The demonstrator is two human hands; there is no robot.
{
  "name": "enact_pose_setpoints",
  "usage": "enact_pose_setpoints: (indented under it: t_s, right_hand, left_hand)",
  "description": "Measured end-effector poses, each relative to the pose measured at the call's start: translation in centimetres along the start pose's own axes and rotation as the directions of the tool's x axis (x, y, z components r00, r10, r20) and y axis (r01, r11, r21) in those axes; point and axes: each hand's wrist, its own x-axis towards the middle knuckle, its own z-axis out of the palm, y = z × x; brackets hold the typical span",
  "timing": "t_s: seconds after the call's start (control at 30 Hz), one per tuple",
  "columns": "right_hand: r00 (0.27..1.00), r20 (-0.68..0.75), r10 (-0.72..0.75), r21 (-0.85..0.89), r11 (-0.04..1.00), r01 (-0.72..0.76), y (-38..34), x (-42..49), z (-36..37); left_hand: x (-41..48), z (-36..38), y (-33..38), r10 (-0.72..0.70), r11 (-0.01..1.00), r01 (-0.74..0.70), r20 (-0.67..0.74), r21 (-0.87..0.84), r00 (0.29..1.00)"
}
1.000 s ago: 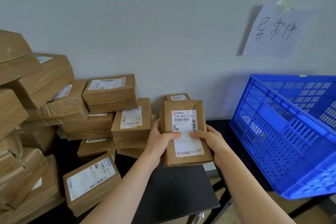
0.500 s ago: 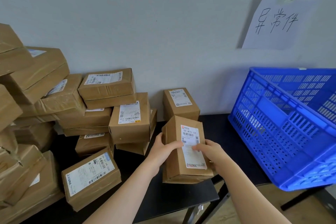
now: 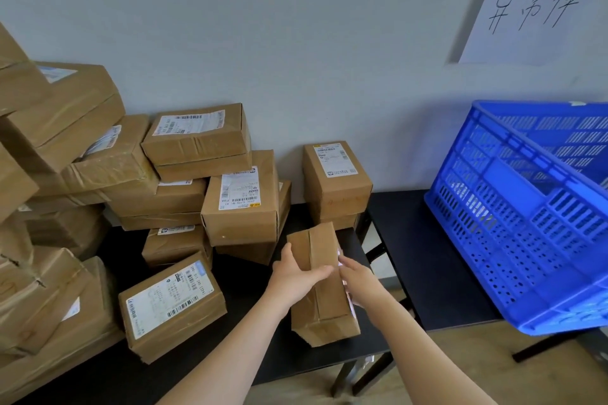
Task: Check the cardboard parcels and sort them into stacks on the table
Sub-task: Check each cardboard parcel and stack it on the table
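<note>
I hold a brown cardboard parcel [image 3: 324, 286] with both hands above the front of the black table [image 3: 250, 279]. It is turned so its taped plain side faces up and its label faces right. My left hand [image 3: 296, 276] grips its left side with the fingers over the top. My right hand [image 3: 357, 279] holds the labelled right side. A small upright stack of parcels [image 3: 335, 181] stands against the wall just behind. More parcels [image 3: 243, 197] are piled to the left.
A big loose heap of parcels [image 3: 62, 194] fills the table's left half, one labelled parcel [image 3: 171, 302] lying near the front. A blue plastic crate [image 3: 533, 207] sits on a second black table [image 3: 437, 256] at right. A handwritten paper sign [image 3: 533, 6] hangs on the wall.
I have lowered the parcel and rolled it to the right, so its label went from facing me to facing sideways. My view tilted down and closer.
</note>
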Motion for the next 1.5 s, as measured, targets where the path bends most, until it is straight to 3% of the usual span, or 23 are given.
enact_pose_setpoints:
  t_s: [0.13,0.27,0.47,0.77,0.93,1.2,1.5]
  right_hand:
    - [1.000,0.030,-0.004,0.104,0.995,0.001,0.1,0.2,0.4]
    - [0.998,0.021,-0.053,0.024,0.998,0.052,0.0,0.3,0.5]
    - [0.999,0.012,-0.039,-0.016,0.999,0.039,0.3,0.9,0.7]
    - [0.999,0.033,0.028,-0.039,0.999,-0.026,0.6,1.8,0.6]
    - [0.998,0.029,0.065,-0.034,0.997,-0.064,0.9,2.2,0.2]
    - [0.997,-0.005,0.080,-0.156,0.985,-0.080,0.7,2.9,0.3]
    - [0.992,0.008,0.123,-0.129,0.984,-0.121,0.2,3.3,0.1]
  left_hand:
    - [0.5,-0.1,-0.8,0.003,1.000,-0.002,-0.064,0.022,0.998]
    - [0.8,-0.1,-0.9,0.026,0.998,-0.020,-0.106,0.059,0.994]
    - [1.0,0.4,-0.9,0.032,0.995,-0.026,-0.059,0.100,0.998]
    - [1.4,0.7,-1.3,0.022,0.999,-0.020,0.061,-0.033,0.998]
    - [1.8,0.9,-1.4,0.004,0.997,0.001,0.067,-0.071,0.998]
    - [2.6,1.2,-0.7,-0.076,0.997,0.076,0.048,0.009,0.996]
    - [2.8,0.8,-0.2,-0.151,0.988,0.152,0.097,-0.002,0.984]
